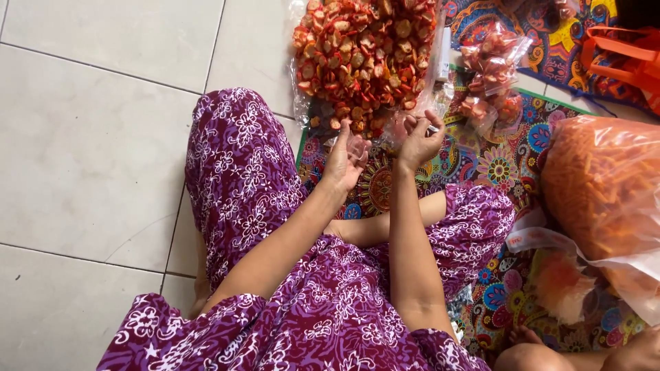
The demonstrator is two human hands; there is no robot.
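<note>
Small clear bag [402, 130] | right hand [419, 141] pinches it | left hand [346, 156] open, empty | red chips sack [364, 55] just beyond

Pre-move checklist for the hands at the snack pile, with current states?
1. Left hand in view, palm open near the pile: ok.
2. Right hand pinching a small clear plastic bag: ok.
3. Small bag's mouth open: cannot tell.
4. Big open bag of red-orange snack pieces close in front of both hands: ok.
5. Filled small packets lie apart on the patterned mat, to the right of the pile: ok.
6. Snack pieces in the left palm: cannot tell.
</note>
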